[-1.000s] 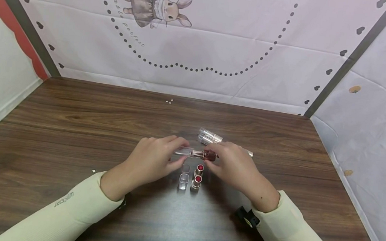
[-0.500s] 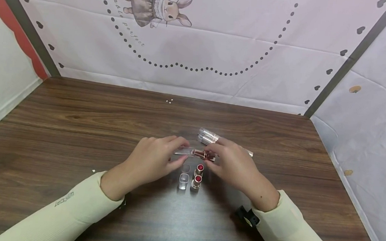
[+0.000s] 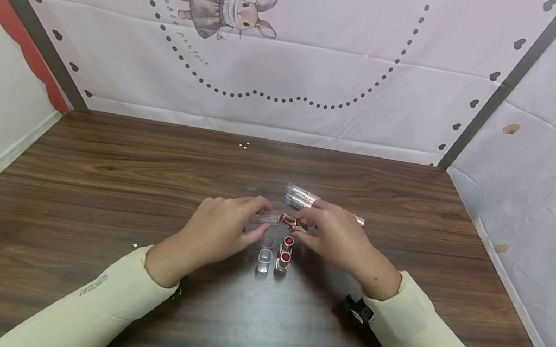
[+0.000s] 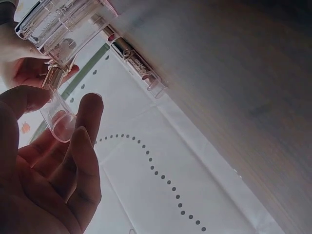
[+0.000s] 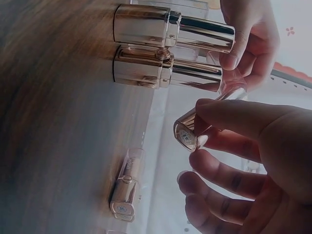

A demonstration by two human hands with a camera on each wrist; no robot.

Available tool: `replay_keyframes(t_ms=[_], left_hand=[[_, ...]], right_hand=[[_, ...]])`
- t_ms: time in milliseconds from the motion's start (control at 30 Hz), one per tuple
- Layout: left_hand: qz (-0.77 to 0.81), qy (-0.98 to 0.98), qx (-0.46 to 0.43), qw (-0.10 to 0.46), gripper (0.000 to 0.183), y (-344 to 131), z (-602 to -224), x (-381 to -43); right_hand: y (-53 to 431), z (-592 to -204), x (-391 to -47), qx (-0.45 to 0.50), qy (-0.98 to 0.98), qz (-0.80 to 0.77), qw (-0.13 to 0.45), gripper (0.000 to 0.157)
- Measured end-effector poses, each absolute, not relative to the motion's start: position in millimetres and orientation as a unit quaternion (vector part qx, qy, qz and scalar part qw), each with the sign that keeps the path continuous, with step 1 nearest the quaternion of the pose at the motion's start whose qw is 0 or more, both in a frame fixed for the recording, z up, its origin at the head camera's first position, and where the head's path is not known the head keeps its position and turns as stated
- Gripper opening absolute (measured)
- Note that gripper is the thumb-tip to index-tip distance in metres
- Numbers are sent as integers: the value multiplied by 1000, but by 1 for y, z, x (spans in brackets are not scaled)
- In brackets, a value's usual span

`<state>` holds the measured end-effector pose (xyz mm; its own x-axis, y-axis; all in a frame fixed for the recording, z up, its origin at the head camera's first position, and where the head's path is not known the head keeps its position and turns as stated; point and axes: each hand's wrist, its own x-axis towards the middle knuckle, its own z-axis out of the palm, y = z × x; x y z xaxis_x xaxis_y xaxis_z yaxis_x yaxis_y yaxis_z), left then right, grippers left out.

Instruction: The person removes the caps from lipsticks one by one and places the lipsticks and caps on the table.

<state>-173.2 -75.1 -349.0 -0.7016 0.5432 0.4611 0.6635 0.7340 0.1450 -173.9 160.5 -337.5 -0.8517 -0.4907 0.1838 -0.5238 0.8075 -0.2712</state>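
My left hand (image 3: 220, 228) pinches a clear lipstick cap (image 4: 61, 119) between thumb and fingers. Opposite it, my right hand (image 3: 339, 237) pinches a lipstick (image 3: 294, 224) by its base, thumb against fingers (image 5: 224, 173). The lipstick is tilted, its open red end at the mouth of the cap; whether they touch I cannot tell. Below the hands, two uncapped lipsticks (image 3: 283, 263) stand upright with red tops showing. To their left stand two clear caps (image 3: 264, 262). Capped lipsticks (image 3: 299, 197) lie behind my right hand, which partly hides them.
Everything stands on a brown wood-grain table (image 3: 152, 158). Small white bits (image 3: 244, 146) lie near its back edge, and another white bit (image 3: 135, 246) is by the left sleeve. A printed cloth (image 3: 292, 60) hangs behind the table, with more cloth at both sides.
The lipstick has come away from the cap to the right and tipped, so its red end now faces the head camera. The left hand and cap stay nearly still.
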Motion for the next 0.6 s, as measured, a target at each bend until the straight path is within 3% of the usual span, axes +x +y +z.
replay_keyframes(t_ms=[600], left_hand=[[-148, -928, -305, 155, 24, -76, -350, -174]], right_hand=[[162, -346, -183, 294, -932, 211, 9, 21]])
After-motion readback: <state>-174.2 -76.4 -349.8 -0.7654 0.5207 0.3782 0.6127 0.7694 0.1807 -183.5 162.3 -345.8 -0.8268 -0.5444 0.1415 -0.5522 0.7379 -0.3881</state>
